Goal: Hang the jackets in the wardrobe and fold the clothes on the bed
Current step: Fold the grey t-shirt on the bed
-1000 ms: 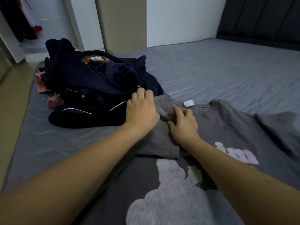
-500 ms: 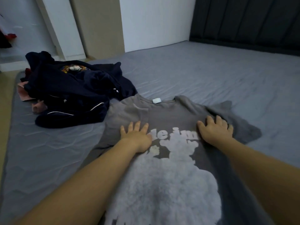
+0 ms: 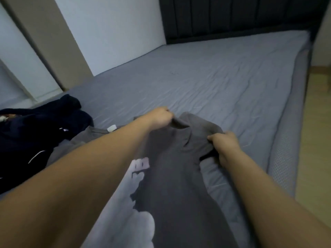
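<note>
A grey T-shirt [image 3: 172, 179] with a pale print lies front up on the grey bed [image 3: 206, 83]. Its right side is folded over toward the middle, covering part of the print. My left hand [image 3: 159, 117] pinches the far edge of the folded sleeve. My right hand [image 3: 223, 143] grips the same sleeve at its near right edge. The sleeve is lifted slightly between both hands. A white neck label [image 3: 112, 128] shows beside my left forearm.
A heap of dark navy clothes [image 3: 35, 133] lies on the bed at the left. A black headboard [image 3: 241, 15] stands at the back. The bed's right edge [image 3: 286, 140] drops to a wooden floor [image 3: 315, 158]. White wall and a beige panel stand at the left.
Both hands left their flat rest on the shirt's chest and took hold of the right sleeve, folding it inward. The view has swung to the right.
</note>
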Motion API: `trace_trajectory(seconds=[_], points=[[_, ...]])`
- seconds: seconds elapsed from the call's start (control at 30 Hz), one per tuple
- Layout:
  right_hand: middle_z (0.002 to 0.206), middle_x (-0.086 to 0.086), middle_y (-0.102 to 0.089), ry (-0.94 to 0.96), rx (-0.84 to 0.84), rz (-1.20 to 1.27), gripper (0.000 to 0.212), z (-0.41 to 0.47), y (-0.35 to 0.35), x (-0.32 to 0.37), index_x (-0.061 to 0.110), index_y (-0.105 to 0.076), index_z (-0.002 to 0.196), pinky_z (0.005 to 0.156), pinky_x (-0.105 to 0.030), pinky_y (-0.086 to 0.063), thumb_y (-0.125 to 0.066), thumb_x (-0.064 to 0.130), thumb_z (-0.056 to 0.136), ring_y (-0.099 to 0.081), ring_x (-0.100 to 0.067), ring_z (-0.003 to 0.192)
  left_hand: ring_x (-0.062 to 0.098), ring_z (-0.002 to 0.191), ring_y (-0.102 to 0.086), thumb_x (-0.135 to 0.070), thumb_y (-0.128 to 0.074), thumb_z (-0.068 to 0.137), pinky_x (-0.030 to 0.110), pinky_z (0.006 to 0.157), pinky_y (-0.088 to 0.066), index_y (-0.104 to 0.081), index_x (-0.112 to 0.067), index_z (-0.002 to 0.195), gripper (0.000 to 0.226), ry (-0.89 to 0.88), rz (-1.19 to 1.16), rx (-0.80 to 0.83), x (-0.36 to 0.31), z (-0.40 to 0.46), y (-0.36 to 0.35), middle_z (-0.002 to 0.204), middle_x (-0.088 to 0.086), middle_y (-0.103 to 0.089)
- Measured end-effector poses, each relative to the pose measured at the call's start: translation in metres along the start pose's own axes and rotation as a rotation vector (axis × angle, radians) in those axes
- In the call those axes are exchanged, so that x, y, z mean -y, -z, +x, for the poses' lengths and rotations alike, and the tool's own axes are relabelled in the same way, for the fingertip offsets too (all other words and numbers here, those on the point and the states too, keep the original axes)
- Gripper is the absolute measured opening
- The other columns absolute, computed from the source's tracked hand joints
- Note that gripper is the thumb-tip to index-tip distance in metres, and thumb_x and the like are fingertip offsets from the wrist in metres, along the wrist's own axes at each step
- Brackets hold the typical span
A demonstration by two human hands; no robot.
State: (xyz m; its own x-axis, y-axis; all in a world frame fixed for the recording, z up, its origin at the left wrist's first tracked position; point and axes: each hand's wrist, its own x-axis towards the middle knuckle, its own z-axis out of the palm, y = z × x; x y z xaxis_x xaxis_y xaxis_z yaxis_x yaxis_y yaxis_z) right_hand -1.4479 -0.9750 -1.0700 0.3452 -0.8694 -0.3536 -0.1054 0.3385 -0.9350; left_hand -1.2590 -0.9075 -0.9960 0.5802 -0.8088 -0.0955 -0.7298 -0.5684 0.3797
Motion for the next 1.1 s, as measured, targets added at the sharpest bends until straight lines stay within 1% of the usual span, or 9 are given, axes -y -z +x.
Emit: trace_trajectory(seconds=[0.13, 0.3, 0.43, 0.57, 0.63, 0.77, 0.9, 1.0, 1.1], points=[[0.066, -0.006, -0.056, 0.097, -0.054, 0.212, 0.018, 0.009, 0.023, -0.021, 0.016, -0.052, 0.075, 0.041, -0.025, -0.040, -0.061, 0.001, 0.080, -0.051, -0.019, 0.054, 0.030, 0.105, -0.060, -0.018, -0.059, 0.087, 0.034, 0.083, -0.047, -0.061, -0.007, 0.112, 0.028, 0.007, 0.088, 0.191, -0.061, 0.042, -0.036, 0.116, 0.015, -0.061], [0.064, -0.001, -0.051, 0.203, -0.076, 0.295, 0.024, 0.005, 0.024, -0.023, 0.021, -0.047, 0.069, 0.052, -0.031, -0.039, -0.060, 0.003, 0.077, -0.047, -0.018, 0.061, 0.028, 0.082, -0.066, -0.013, -0.058, 0.083, 0.029, 0.060, -0.048, -0.063, -0.002, 0.091, 0.014, 0.011, 0.293, 0.235, -0.098, 0.053, -0.054, 0.103, 0.015, -0.069], [0.056, 0.008, -0.048, 0.379, -0.074, 0.330, 0.027, -0.007, 0.025, -0.014, 0.022, -0.046, 0.068, 0.049, -0.025, -0.035, -0.062, 0.002, 0.076, -0.041, -0.009, 0.056, 0.028, 0.110, -0.059, -0.006, -0.051, 0.083, 0.038, 0.097, -0.046, -0.061, -0.021, 0.088, 0.019, -0.204, 0.206, 0.079, -0.114, 0.051, -0.029, 0.112, 0.006, -0.067], [0.058, 0.016, -0.051, 0.629, -0.013, 0.239, 0.018, -0.039, 0.009, 0.003, 0.027, -0.050, 0.072, 0.052, -0.021, -0.039, -0.060, 0.012, 0.071, -0.042, -0.002, 0.054, 0.027, 0.110, -0.052, -0.002, -0.052, 0.081, 0.035, 0.090, -0.039, -0.065, -0.020, 0.105, 0.033, -0.494, 0.466, -0.032, -0.105, 0.029, 0.020, 0.112, 0.006, -0.063], [0.062, 0.017, -0.053, 0.761, 0.137, 0.098, 0.019, -0.062, -0.006, 0.006, 0.034, -0.053, 0.075, 0.054, -0.016, -0.039, -0.060, 0.017, 0.072, -0.044, 0.002, 0.055, 0.032, 0.099, -0.055, 0.003, -0.054, 0.080, 0.038, 0.081, -0.045, -0.064, -0.005, 0.096, 0.020, -0.516, 0.395, -0.091, -0.079, 0.012, 0.042, 0.103, 0.014, -0.060], [0.078, 0.015, -0.062, 0.971, 0.506, -0.323, 0.009, -0.098, -0.032, -0.010, 0.033, -0.062, 0.088, 0.067, -0.016, -0.045, -0.064, 0.034, 0.080, -0.057, 0.000, 0.071, 0.032, 0.102, -0.059, 0.016, -0.046, 0.074, 0.032, 0.085, -0.046, -0.066, -0.001, 0.097, 0.034, -0.322, 0.159, -0.056, 0.003, -0.038, 0.060, 0.106, 0.018, -0.064], [0.109, -0.003, -0.066, 0.887, 0.285, -0.385, 0.020, -0.082, -0.033, -0.018, 0.013, -0.067, 0.110, 0.095, -0.033, -0.045, -0.058, 0.022, 0.094, -0.060, -0.015, 0.102, 0.026, 0.112, -0.055, 0.007, -0.046, 0.076, 0.037, 0.100, -0.044, -0.067, -0.019, 0.092, 0.037, -0.064, 0.114, 0.027, 0.085, -0.074, 0.038, 0.116, 0.008, -0.060], [0.152, -0.008, -0.038, 0.756, 0.229, -0.957, 0.050, -0.064, -0.038, -0.025, 0.014, -0.039, 0.146, 0.115, -0.038, -0.024, -0.040, 0.038, 0.101, -0.035, -0.022, 0.139, 0.027, 0.119, -0.051, 0.003, -0.048, 0.081, 0.034, 0.103, -0.040, -0.065, -0.014, 0.104, 0.033, -0.123, -0.049, -0.177, 0.096, -0.071, 0.013, 0.124, 0.011, -0.056], [0.163, -0.002, 0.003, 0.728, 0.308, -1.429, 0.065, -0.059, -0.048, -0.049, 0.021, -0.009, 0.156, 0.120, -0.046, -0.001, -0.020, 0.053, 0.100, -0.001, -0.020, 0.149, 0.027, 0.146, -0.024, -0.029, -0.043, 0.100, 0.042, 0.120, -0.015, -0.046, -0.024, 0.143, 0.043, -0.173, 0.082, -0.075, 0.090, -0.056, -0.023, 0.157, 0.007, -0.030]])
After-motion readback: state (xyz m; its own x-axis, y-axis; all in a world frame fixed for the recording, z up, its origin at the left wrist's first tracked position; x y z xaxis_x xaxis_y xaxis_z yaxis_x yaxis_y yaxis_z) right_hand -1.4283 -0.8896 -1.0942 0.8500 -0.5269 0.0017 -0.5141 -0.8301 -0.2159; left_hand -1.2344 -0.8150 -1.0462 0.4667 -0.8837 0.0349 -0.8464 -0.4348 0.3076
